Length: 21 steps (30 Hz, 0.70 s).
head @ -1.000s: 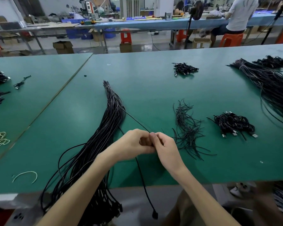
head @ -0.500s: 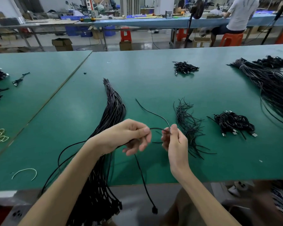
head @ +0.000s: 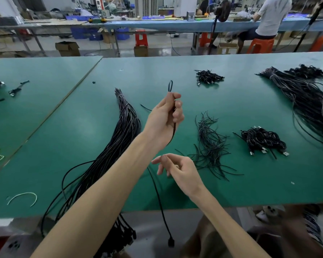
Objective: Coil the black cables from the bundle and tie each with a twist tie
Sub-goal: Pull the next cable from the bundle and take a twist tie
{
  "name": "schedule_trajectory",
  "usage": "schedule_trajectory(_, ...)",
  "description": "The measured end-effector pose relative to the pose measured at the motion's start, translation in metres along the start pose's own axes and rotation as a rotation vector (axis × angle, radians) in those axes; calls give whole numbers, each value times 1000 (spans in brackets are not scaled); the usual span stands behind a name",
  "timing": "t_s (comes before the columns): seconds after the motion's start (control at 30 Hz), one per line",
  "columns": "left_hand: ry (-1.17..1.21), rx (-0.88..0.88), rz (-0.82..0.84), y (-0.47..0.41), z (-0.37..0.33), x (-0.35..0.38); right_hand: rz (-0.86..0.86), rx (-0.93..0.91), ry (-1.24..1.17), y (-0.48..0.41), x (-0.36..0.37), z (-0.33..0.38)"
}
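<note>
One cable (head: 162, 211) is being gripped by the left hand (head: 164, 118) right of the bundle (head: 123, 127); the right hand (head: 177, 168) is hovering relaxed, empty.

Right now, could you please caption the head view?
Left hand grips a looped black cable over the green table, right hand open.

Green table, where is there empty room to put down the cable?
Bare green lies between the big cable bundle and the table seam, and along the front edge below the coiled cables. It's crowded on the right, where twist ties, coiled cables and another bundle sit close.
</note>
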<state>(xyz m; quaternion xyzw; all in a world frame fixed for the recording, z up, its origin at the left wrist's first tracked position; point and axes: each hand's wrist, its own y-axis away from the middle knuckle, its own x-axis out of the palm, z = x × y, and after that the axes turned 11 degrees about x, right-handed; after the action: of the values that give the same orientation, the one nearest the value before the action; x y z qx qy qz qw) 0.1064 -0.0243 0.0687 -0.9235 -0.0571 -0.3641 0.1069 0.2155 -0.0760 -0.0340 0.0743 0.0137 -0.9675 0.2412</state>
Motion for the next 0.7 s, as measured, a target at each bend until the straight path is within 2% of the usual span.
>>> schedule_trajectory(0.1,39,-5,-85,-9,18,-2,3,-6,32,0,-1,0)
schedule_trajectory(0.2,-19,-61,-87,-11,27,-17,-41,27,2,-2,-2,-4)
schedule_trajectory(0.3,-174,-132,19,-9,25,-41,-118,101,-119,-3,-7,-6)
schedule_trajectory(0.4,-298,-201,154,-3,23,-63,-138,116,-117,-5,-6,-6)
schedule_trajectory(0.6,-294,-255,224,14,28,-96,-125,76,-127,-3,-5,-4)
schedule_trajectory(0.7,-243,-219,167,22,29,-109,-95,65,-114,-2,-5,-4)
